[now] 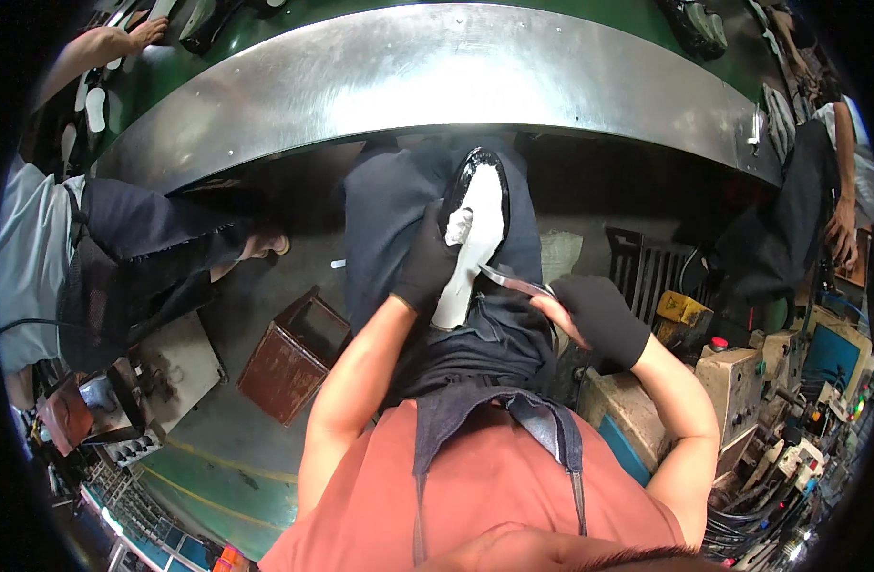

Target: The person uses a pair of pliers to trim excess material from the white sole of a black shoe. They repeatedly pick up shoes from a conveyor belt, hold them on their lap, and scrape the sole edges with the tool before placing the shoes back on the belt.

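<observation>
A glossy black shoe [467, 172] lies sole-up on my lap, its white insole [482, 221] facing me. My left hand [425, 267], in a black glove, grips the shoe at its middle, with a small white scrap under the fingers. My right hand [599, 319], also gloved in black, holds a curved metal hand tool [513, 280] whose tip touches the right edge of the insole near the heel. I sit in a dark apron over an orange shirt.
A curved steel-edged conveyor [437, 71] with a green belt carries dark shoes ahead. A seated person [93, 257] is at my left, another person [842, 191] at the right. A rusty metal box [289, 357] stands on the floor; machines [771, 400] crowd the right.
</observation>
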`<state>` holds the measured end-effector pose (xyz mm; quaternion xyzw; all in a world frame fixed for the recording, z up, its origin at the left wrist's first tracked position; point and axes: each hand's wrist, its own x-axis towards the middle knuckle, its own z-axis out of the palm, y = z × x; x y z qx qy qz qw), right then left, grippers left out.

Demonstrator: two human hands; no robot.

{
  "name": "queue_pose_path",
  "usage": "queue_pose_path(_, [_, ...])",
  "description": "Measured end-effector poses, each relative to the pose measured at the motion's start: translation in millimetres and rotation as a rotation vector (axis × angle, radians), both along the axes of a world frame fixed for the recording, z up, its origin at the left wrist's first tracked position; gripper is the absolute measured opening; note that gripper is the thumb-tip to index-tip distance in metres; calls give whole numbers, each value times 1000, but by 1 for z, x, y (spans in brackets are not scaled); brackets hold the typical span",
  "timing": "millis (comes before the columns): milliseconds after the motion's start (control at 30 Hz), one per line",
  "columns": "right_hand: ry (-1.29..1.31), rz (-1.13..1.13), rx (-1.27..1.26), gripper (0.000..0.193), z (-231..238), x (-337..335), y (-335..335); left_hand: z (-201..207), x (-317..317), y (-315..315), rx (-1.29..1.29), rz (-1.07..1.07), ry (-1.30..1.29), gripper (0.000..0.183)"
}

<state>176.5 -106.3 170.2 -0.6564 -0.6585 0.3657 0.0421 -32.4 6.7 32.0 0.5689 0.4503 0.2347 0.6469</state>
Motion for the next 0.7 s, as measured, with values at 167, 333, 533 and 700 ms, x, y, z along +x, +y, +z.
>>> queue_pose_path(167, [237, 142, 373, 45, 24, -28, 52, -52, -36, 5, -259, -283, -163, 84])
queue_pose_path(333, [200, -119, -168, 49, -46, 18, 25, 27, -19, 11, 56, -297, -156, 112])
queue_pose_path(533, [850, -1104, -347, 56, -129, -44, -72, 10, -9, 15, -128, -105, -254, 92])
queue_pose_path(700, [955, -1086, -222, 64, -135, -37, -66, 89, 87, 142, -16, -125, -296, 44])
